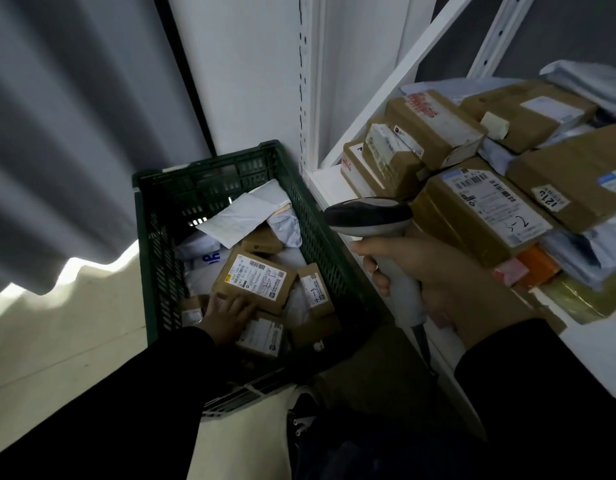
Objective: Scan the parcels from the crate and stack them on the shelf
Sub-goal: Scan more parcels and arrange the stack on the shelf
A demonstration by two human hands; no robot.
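Left hand (pixel 230 315) is down in the green crate (pixel 209 164), fingers spread flat on the near corner of a labelled cardboard parcel (pixel 256 278). More boxes and poly mailers lie loose around it. Right hand (pixel 434 271) is wrapped round the handle of a barcode scanner (pixel 368 216), held in front of the white shelf (pixel 329 183). Stacked parcels (pixel 483 209) are on the shelf.
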